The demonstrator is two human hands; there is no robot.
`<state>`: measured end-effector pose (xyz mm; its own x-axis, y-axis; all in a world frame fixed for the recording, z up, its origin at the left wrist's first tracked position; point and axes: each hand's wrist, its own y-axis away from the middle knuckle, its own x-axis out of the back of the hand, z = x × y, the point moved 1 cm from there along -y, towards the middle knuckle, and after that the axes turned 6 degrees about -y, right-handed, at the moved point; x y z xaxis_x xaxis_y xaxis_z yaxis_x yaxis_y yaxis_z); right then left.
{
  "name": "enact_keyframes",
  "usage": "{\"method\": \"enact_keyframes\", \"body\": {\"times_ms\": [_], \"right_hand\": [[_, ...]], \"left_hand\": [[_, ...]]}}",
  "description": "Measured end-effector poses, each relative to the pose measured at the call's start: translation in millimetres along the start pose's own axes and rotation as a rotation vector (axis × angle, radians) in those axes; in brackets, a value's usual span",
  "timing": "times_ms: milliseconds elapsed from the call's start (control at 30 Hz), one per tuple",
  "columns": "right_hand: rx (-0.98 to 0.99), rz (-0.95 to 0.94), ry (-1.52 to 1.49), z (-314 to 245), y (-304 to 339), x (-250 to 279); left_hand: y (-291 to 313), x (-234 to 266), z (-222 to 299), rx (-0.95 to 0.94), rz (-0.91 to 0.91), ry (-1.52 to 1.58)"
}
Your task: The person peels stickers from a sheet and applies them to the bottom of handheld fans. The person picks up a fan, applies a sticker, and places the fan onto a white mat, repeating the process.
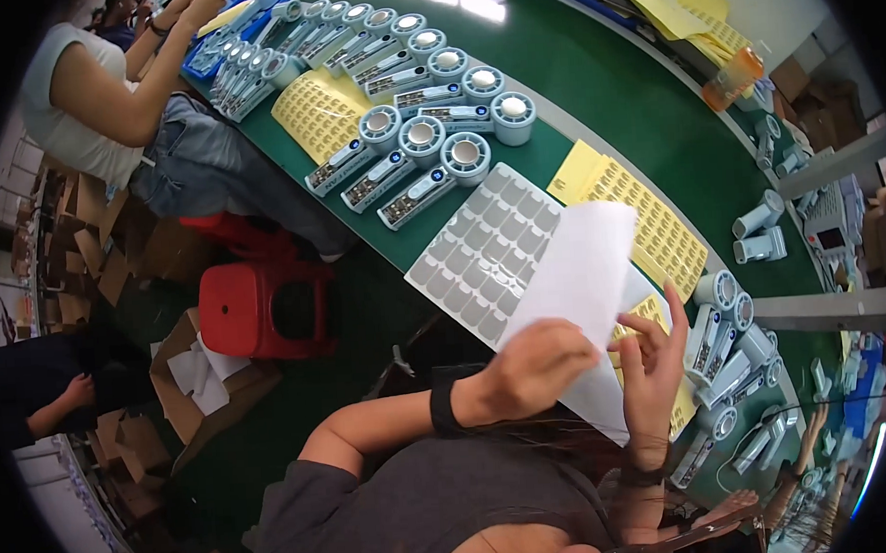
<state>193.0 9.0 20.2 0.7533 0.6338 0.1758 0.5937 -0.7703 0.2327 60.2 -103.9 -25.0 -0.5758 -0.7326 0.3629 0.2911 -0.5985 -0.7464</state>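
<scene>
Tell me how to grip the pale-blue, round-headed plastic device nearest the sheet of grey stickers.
Likely best around its slim, straight handle, coming from the green table's near edge: the handle points that way, the bulkier round head away.

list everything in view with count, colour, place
table: one, green, across the centre
devices: many, pale blue, on the table
label sheet: one, grey and white, near edge
white sheet: one, white, in hand
yellow sheets: several, yellow, on the table
container: one, orange, table's far side
stool: at least one, red, left
boxes: several, brown, left
other people: several, white or dark clothing, outer edges
left hand: one, black wristband, pinching the white sheet
right hand: one, dark wristband, beside the sheet
</scene>
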Motion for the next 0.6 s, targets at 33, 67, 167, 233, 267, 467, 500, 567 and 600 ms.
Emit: {"method": "enact_keyframes", "body": {"times_ms": [33,67,167,233,267,467,500,567,600], "right_hand": [[0.135,0.020,-0.029,0,-8,-6],[0.267,0.051,-0.054,-2,-14,-8],[0.232,-0.012,-0.253,-26,-16,4],[0.356,-0.090,-0.078,-58,-14,7],[0.347,-0.045,-0.078,-69,-12,10],[0.533,0.212,0.020,-19,19,63],[0.568,0.252,0.273,10,28,69],[0.543,0.309,0.603,66,55,61],[0.488,0.325,0.678,85,67,54]], "left_hand": [[-1,-3,3,-0.009,-0.009,0.012],[-2,-7,7,-0.107,-0.059,0.065],[2,-16,14,-0.212,-0.032,0.120],[-2,-21,15,0.022,0.149,0.041],[-9,-26,15,0.166,0.202,0.010],[-1,-9,-10,0.623,-0.106,0.104],[-1,-7,-9,0.576,-0.075,0.054],[-3,-7,-4,0.514,-0.050,0.003],[-6,-6,2,0.504,-0.043,0.024]]}}
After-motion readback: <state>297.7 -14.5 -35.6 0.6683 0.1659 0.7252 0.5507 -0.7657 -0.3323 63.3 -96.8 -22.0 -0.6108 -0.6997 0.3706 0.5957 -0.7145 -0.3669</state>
